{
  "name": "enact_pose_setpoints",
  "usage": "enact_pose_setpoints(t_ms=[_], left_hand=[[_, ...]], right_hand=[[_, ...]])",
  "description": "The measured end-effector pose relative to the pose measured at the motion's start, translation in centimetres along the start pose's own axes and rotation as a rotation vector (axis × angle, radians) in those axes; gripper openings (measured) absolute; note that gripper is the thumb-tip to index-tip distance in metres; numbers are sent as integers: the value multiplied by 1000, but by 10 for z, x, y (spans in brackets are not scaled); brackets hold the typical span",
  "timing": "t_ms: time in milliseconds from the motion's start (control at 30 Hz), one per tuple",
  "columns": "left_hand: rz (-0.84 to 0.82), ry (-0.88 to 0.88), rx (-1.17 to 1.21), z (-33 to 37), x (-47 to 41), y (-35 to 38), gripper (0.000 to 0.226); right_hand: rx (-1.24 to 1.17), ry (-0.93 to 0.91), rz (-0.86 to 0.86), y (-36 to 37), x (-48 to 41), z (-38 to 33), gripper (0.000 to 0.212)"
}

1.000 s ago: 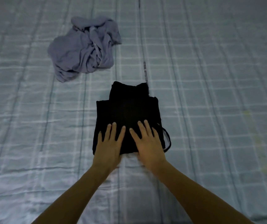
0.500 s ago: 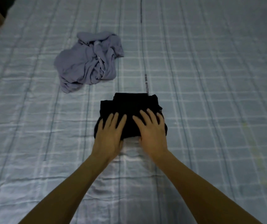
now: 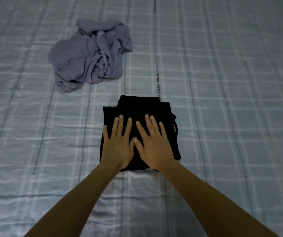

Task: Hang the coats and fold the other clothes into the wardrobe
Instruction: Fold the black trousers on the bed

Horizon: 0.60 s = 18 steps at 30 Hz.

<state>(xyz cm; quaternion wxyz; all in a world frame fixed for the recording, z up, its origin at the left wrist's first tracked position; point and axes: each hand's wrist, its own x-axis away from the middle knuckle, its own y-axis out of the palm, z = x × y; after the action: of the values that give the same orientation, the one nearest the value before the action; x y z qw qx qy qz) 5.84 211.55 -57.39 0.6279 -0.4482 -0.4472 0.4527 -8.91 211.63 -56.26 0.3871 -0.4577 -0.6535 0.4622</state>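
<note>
A bed under a pale blue checked sheet fills the whole view. On its far left part lies a crumpled grey-blue garment, loose and unfolded. Well apart from it, near the middle of the bed, sits a black garment folded into a compact rectangle. Both of the person's palms lie flat on its near half: the left hand and the right hand side by side, thumbs touching, fingers straight, spread and released, grasping nothing. A thin black cord loops out from the fold's right edge
</note>
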Motion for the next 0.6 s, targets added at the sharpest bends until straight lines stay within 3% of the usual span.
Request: enact_pose_setpoints(t_ms=[333,500,600], left_hand=[[-34,-13,-66,-4,-29,4,64],[30,181,41,6,21,-10,58],[-50,283,29,-1,57,-1,73]], right_hand=[[39,-8,-39,23,-16,17,58],[-26,-45,-38,-7,3,9,58],[-3,-164,-84,-12,36,6,70]])
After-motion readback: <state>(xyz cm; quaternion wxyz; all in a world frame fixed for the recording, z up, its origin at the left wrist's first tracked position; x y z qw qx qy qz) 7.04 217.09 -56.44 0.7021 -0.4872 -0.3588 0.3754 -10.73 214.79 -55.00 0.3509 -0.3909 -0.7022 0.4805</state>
